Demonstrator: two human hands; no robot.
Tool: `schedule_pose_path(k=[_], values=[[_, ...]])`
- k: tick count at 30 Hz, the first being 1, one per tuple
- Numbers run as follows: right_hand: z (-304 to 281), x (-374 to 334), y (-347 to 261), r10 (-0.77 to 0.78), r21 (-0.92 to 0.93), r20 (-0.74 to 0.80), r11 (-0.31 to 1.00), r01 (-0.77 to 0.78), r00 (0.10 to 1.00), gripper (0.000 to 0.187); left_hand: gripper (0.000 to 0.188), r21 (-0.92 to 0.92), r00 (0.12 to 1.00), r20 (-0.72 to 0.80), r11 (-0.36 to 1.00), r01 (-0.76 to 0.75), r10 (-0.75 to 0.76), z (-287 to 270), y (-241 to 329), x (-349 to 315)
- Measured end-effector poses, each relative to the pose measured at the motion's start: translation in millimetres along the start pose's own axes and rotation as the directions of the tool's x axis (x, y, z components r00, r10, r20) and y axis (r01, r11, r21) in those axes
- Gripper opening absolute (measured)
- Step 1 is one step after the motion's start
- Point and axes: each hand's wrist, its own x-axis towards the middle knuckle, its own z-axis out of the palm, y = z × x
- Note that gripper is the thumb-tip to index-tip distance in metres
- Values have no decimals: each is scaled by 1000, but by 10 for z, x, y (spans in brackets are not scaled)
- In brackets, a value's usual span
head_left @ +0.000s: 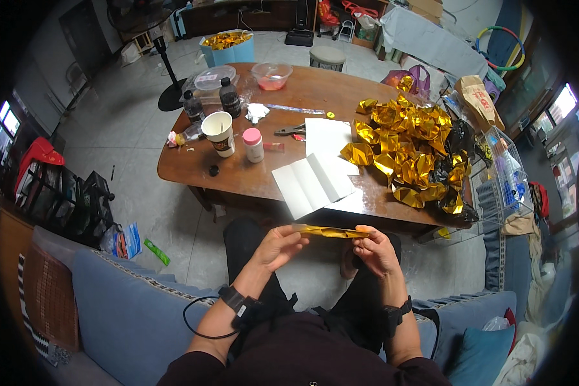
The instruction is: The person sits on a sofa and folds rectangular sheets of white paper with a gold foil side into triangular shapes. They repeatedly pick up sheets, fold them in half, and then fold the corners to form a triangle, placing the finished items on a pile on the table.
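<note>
Between my two hands stretches a folded strip of gold foil paper (333, 231), held level above my lap, just off the table's front edge. My left hand (280, 247) pinches its left end between thumb and fingers. At the other end, my right hand (374, 249) grips the strip the same way. Beyond it on the table lie a creased white sheet (312, 186) and a flat white sheet (330, 143). To their right rises a heap of folded gold foil pieces (412, 141), partly resting on black plastic (460, 138).
The brown wooden table (174, 164) carries a paper cup (218, 134), a pink-capped white bottle (253, 145), dark bottles (229, 98), pliers (291, 130) and a clear bowl (271, 76). Behind it stands a blue bin (228, 51) of gold pieces. A wire rack (505, 170) stands at right.
</note>
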Motion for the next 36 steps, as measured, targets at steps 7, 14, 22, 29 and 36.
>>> schedule_pose_path(k=[7,14,22,29,36], values=[[-129,183,221,-247,-161,-163,962,221,955,14,14,145,959,-260,986,-79,115,30,-105,113],[109,223,337,-655,-717,-98,568,403,749,21,19,254,831,-476,950,-184,288,36,-260,257],[144,181,317,-733,-878,99,253,406,673,33,22,404,858,-390,899,-166,334,-23,-237,307],[164,189,242,-710,-871,-20,359,337,704,15,25,843,829,-75,479,-244,554,148,-213,187],[163,182,261,-721,-913,-12,291,287,693,8,14,860,819,-117,470,-199,562,56,-217,199]])
